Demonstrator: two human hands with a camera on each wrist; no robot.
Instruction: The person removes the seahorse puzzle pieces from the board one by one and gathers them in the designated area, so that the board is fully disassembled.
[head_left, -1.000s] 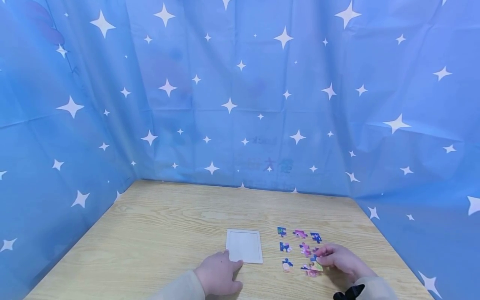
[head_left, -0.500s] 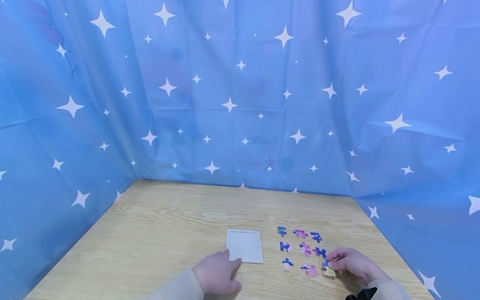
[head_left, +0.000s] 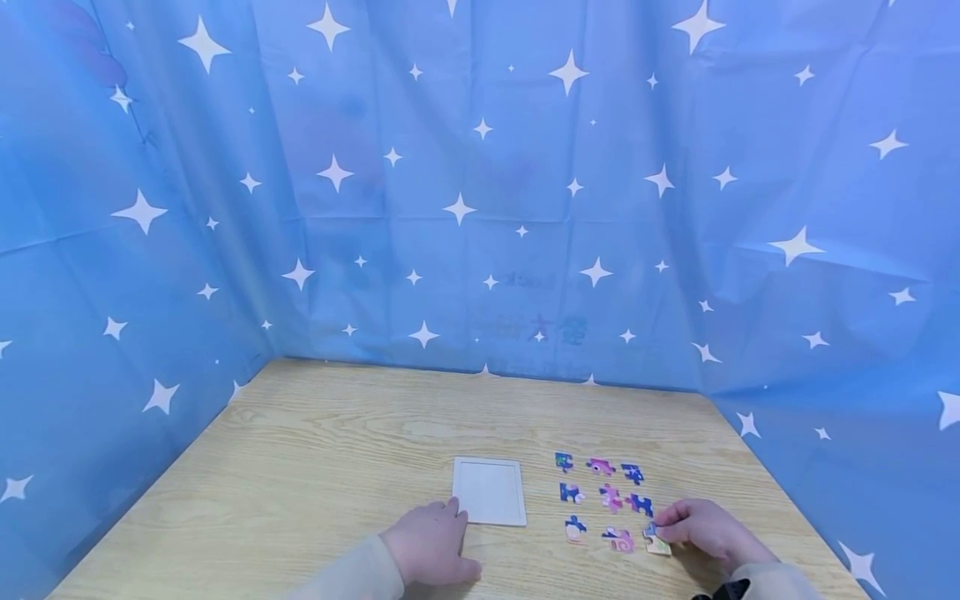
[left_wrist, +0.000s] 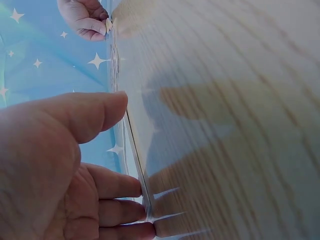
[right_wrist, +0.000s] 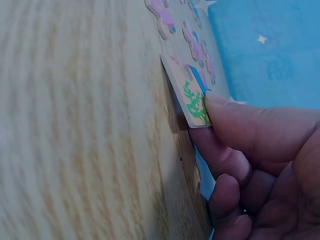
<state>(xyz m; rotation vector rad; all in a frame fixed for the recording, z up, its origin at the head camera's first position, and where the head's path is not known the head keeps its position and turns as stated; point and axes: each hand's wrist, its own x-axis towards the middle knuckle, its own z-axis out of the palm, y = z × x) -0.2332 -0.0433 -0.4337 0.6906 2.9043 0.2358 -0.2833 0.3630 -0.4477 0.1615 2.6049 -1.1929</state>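
Note:
Near the right end of the bottom row of pieces, my right hand (head_left: pixel 708 532) pinches a jigsaw puzzle piece (right_wrist: pixel 194 102) between thumb and index finger. This piece is cream and blue with a green plant, and it tilts, one edge raised from the wood. My left hand (head_left: pixel 429 543) lies at the lower left corner of a white square puzzle tray (head_left: pixel 489 493), fingertips right at its rim. Its fingers are relaxed, and the thumb (left_wrist: pixel 102 112) stands apart from them. Left of the pinched piece lies a pink swirled piece (head_left: pixel 621 540).
Several other blue and pink puzzle pieces lie in loose rows right of the tray, among them a pink one with an eye (head_left: pixel 600 467) and a blue one (head_left: pixel 640 504). A blue star-patterned curtain (head_left: pixel 480 250) hangs around the wooden table (head_left: pixel 337 450).
My right hand has slid the green-plant piece to the right, away from the pink swirled piece. My left thumb has drawn back from the tray's lower edge; the tray stays put.

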